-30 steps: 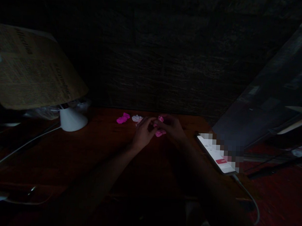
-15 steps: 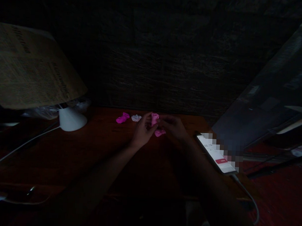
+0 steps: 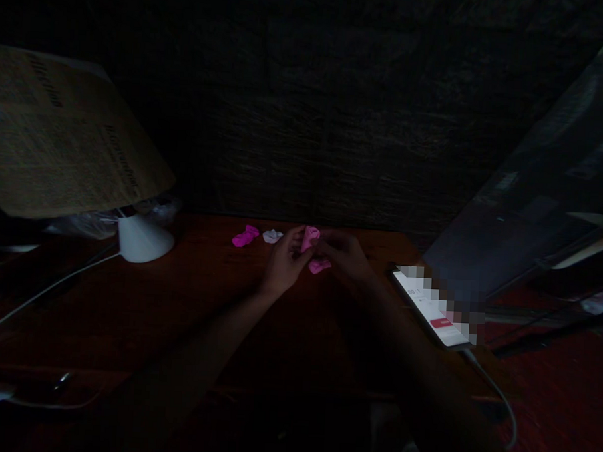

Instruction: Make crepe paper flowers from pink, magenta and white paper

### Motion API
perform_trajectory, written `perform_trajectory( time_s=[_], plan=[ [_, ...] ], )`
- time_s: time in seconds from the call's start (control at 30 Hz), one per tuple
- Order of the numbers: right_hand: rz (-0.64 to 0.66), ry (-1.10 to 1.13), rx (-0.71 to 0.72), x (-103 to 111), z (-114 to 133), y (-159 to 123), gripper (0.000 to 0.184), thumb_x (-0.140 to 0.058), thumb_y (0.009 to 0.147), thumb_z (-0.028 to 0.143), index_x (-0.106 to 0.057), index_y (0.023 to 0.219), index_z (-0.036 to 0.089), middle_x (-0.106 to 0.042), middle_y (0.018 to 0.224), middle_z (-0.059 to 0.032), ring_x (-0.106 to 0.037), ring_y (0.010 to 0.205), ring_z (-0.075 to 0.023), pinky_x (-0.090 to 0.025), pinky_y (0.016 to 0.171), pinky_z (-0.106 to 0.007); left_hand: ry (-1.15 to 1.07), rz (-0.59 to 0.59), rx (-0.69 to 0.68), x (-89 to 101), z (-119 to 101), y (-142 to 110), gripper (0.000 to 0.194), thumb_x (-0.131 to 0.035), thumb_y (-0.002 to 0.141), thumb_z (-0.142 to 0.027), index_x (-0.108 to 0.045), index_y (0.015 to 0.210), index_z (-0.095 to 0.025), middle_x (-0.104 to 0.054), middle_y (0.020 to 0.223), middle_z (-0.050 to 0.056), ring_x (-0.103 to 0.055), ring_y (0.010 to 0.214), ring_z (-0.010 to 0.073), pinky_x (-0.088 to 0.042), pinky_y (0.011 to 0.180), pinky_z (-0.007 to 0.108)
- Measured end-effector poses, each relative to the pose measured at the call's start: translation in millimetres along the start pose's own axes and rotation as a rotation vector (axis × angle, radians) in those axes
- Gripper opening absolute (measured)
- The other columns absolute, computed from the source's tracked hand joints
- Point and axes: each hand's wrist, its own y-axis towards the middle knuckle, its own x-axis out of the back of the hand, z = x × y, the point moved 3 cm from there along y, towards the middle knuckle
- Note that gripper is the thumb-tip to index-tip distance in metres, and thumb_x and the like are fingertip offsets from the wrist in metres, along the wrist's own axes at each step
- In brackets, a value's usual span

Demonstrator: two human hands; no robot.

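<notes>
Between my hands, just above the table, is a soft pink roll, with folded layers at its top end. The dim light does not show whether it is cloth or paper. My left hand grips it from the left, thumb in front and fingers behind. From the right, my right hand pinches it, its fingertips partly in shadow. Under the roll is another crumpled pink piece. Left of my hands lie a bright magenta bundle and a small white bundle.
The brown wooden table meets a dark wall at the back. At left stands a lamp with a printed shade and white base, near clear plastic. A lit phone with a white cable lies at right.
The pink roll has turned and leans slightly right, its top layers looking wider. My right fingers have shifted a little around it. The bundles on the table are unchanged.
</notes>
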Motion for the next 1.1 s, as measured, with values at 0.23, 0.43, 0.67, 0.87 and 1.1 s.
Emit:
perform_trajectory(
  time_s=[0.23, 0.43, 0.67, 0.87, 1.1],
  plan=[
    [-0.007, 0.017, 0.022, 2.2, 1.3, 0.4, 0.046, -0.080, 0.069, 0.048, -0.069, 0.100, 0.016, -0.073, 0.082, -0.0044, -0.067, 0.063, -0.0150, -0.058, 0.059, -0.029, 0.011, -0.009, 0.012, 0.2, -0.6, -0.1, 0.038, -0.071, 0.081, -0.023, -0.059, 0.117, -0.019, -0.071, 0.110, 0.010, -0.070, 0.088, 0.0162, -0.057, 0.073, 0.028],
    [-0.006, -0.014, 0.081, 4.3, 2.9, 0.3, 0.040, -0.077, 0.072, 0.047, -0.072, 0.098, 0.017, -0.070, 0.075, -0.0019, -0.064, 0.065, -0.0137, -0.056, 0.063, -0.028, 0.015, -0.009, 0.009, 0.8, -1.9, -0.1, 0.038, -0.068, 0.083, -0.022, -0.058, 0.119, -0.019, -0.069, 0.114, 0.011, -0.070, 0.090, 0.0170, -0.058, 0.075, 0.029],
    [-0.022, 0.041, 0.052, 6.6, -2.5, 2.7, 0.036, -0.077, 0.070, 0.044, -0.072, 0.094, 0.017, -0.070, 0.072, -0.0022, -0.066, 0.063, -0.0156, -0.058, 0.064, -0.032, 0.043, -0.022, -0.015, 0.4, 1.0, -1.7, 0.048, -0.067, 0.085, -0.025, -0.050, 0.130, -0.020, -0.069, 0.113, 0.011, -0.070, 0.092, 0.0166, -0.058, 0.078, 0.029],
    [-0.086, 0.025, 0.030, 8.6, -4.0, 3.5, 0.033, -0.078, 0.068, 0.040, -0.071, 0.090, 0.017, -0.069, 0.068, -0.0015, -0.066, 0.061, -0.0162, -0.058, 0.061, -0.031, 0.073, -0.021, -0.061, 1.7, -6.1, -3.3, 0.047, -0.058, 0.092, -0.024, -0.044, 0.136, -0.022, -0.067, 0.119, 0.011, -0.068, 0.104, 0.0183, -0.056, 0.089, 0.033],
    [-0.031, 0.042, 0.023, 4.6, -4.0, 2.9, 0.041, -0.080, 0.068, 0.049, -0.071, 0.091, 0.016, -0.071, 0.074, -0.0027, -0.067, 0.062, -0.0151, -0.058, 0.060, -0.029, 0.042, 0.020, -0.037, -1.6, -1.7, -2.0, 0.045, -0.065, 0.087, -0.026, -0.050, 0.130, -0.022, -0.067, 0.119, 0.012, -0.070, 0.098, 0.0189, -0.058, 0.084, 0.033]
  ],
)
